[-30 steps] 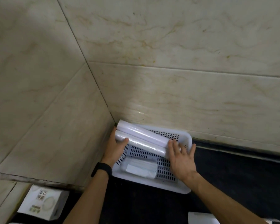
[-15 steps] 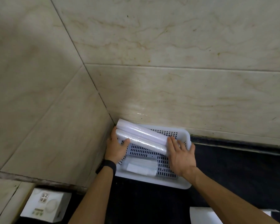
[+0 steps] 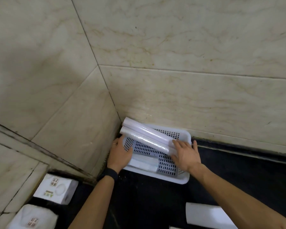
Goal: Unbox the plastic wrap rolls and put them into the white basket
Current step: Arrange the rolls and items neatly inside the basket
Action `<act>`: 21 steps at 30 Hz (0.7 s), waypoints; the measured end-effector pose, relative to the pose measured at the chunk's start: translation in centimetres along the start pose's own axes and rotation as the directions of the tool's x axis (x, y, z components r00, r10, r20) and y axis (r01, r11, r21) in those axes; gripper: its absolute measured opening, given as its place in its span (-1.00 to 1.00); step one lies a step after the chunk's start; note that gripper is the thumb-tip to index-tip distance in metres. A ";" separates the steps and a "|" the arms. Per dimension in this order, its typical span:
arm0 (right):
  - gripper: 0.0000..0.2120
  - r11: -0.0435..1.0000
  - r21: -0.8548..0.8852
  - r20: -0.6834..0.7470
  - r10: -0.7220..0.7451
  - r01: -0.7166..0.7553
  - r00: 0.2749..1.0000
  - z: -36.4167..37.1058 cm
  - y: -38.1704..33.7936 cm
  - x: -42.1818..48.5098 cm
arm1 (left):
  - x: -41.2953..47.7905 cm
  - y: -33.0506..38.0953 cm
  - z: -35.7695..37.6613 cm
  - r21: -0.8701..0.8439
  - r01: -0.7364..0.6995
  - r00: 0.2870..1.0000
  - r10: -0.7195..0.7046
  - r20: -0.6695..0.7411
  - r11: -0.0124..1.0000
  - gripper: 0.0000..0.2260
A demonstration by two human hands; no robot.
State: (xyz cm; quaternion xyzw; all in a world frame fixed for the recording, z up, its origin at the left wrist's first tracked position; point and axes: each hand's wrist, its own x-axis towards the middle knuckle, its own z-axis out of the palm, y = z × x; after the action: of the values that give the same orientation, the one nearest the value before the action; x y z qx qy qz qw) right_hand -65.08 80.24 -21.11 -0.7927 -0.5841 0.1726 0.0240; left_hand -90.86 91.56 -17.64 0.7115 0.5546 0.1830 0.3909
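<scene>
A white perforated basket (image 3: 175, 178) sits on the black counter in the corner of the tiled walls. Two plastic wrap rolls (image 3: 149, 135) lie side by side across it, their left ends sticking out over the rim by the corner. My left hand (image 3: 120, 155) rests on the basket's left rim just below the rolls' left ends. My right hand (image 3: 185, 154) lies with straight fingers against the rolls' right ends. A flat white packet (image 3: 144, 162) lies on the basket floor near the front.
Two white printed boxes (image 3: 55, 189) (image 3: 32, 218) stand at the lower left on the counter. A white box or sheet (image 3: 206, 216) lies at the lower right near my right forearm. Marble wall tiles close in the back and left.
My left hand has slid down off the front roll's left end onto the basket rim. My right hand stays at the right ends. The camera has drawn back a little.
</scene>
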 end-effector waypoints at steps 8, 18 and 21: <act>-0.54 0.884 0.388 -0.153 -0.218 0.262 0.964 -1.0 -5.1 -8.6 | -12.2 -2.6 0.3 -0.014 0.118 0.974 -0.118 -0.194 0.993 -0.53; -0.47 0.801 0.331 0.141 -0.565 0.499 0.813 4.6 -19.1 -10.9 | -22.6 -14.9 -7.4 0.063 0.672 0.645 -0.541 -0.539 0.738 -0.37; -0.39 0.795 0.305 0.263 -0.600 0.525 0.755 7.2 -24.4 -9.3 | -22.1 -18.7 -10.1 0.031 0.735 0.589 -0.615 -0.523 0.677 -0.20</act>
State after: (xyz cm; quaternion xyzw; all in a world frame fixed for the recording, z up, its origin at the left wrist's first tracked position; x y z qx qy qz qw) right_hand -92.06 78.12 -19.78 -0.5285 -0.7689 0.3554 0.0563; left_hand -117.00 75.97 -21.69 0.4197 0.8792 0.1168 0.1927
